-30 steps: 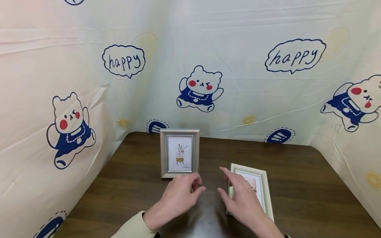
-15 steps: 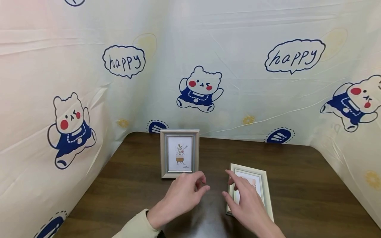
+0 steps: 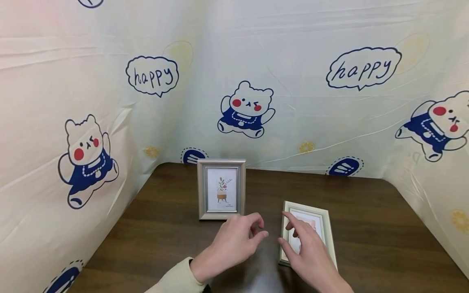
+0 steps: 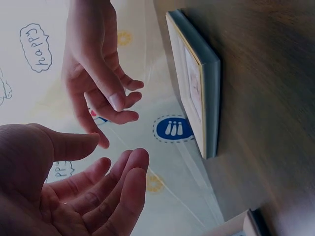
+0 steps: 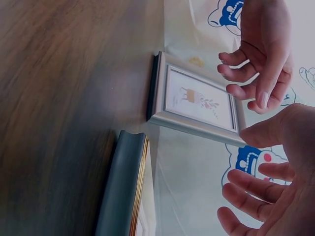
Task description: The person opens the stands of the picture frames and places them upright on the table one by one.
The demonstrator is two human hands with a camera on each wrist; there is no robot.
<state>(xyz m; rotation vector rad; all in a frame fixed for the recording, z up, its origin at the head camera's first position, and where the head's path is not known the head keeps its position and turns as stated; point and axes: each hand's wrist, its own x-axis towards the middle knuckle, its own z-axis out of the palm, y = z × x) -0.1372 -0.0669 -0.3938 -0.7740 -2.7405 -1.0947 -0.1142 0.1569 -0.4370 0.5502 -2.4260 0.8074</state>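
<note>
A picture frame (image 3: 222,162) with a potted-plant print stands upright toward the back of the table. To its right, a second, cream picture frame (image 3: 327,240) lies flat, face up. My left hand (image 3: 234,242) hovers in front of the standing frame, fingers loosely bent, holding nothing. Above the flat frame hangs my right hand (image 3: 309,252), fingers loosely spread and partly covering its print. The left wrist view shows a gap between the right hand (image 4: 93,64) and the flat frame (image 4: 211,108). In the right wrist view, the left hand (image 5: 268,54) overlaps the standing frame (image 5: 162,88) from this angle.
The dark wooden table (image 3: 377,228) carries both frames. A pale curtain (image 3: 293,32) printed with cartoon bears and "happy" bubbles surrounds the table at the back and sides.
Both hands have drifted to the right, the left one more, so it covers less of the standing frame. Neither picture frame has moved.
</note>
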